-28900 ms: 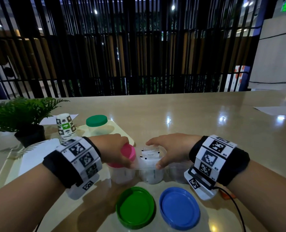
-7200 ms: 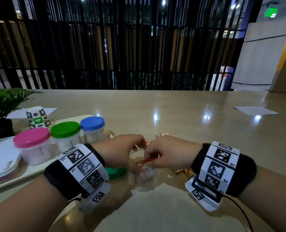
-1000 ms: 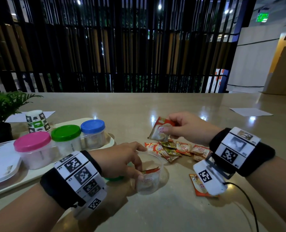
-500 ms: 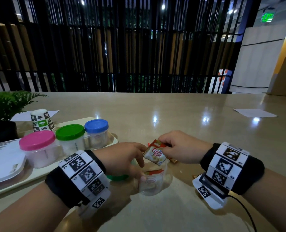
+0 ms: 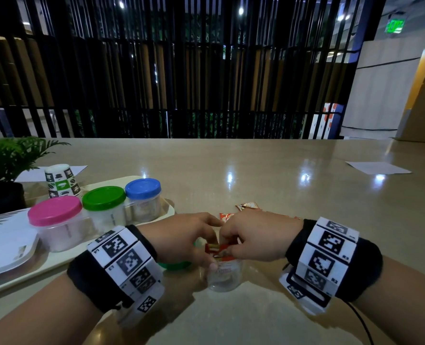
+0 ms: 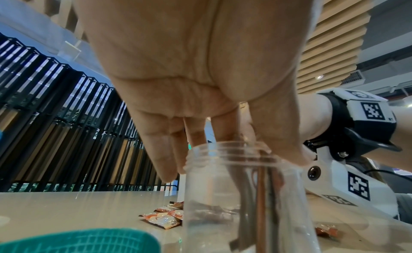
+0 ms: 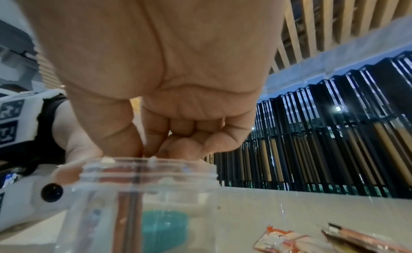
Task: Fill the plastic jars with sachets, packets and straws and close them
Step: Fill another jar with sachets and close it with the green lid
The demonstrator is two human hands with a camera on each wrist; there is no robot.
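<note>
A clear open jar (image 5: 225, 276) stands on the table close to me. My left hand (image 5: 206, 245) grips it at the rim, thumb on the near side and fingers on the far side. My right hand (image 5: 232, 247) pinches a red and white sachet (image 5: 217, 249) at the jar's mouth. Sachets stand upright inside the jar (image 6: 240, 195), seen through its wall. In the right wrist view the fingertips (image 7: 153, 147) are pressed together just over the rim of the jar (image 7: 144, 186). A green lid (image 5: 175, 265) lies on the table behind my left hand.
Loose sachets (image 5: 247, 206) lie beyond my hands. At left a tray (image 5: 154, 179) carries closed jars with a pink lid (image 5: 54, 210), a green lid (image 5: 103, 197) and a blue lid (image 5: 143, 188). A paper cup (image 5: 62, 180), a plant (image 5: 7, 158) and a paper sheet (image 5: 378, 168) stand farther off.
My right hand carried a sachet from over the loose pile back and down to the jar's mouth. The left hand has kept its grip on the jar.
</note>
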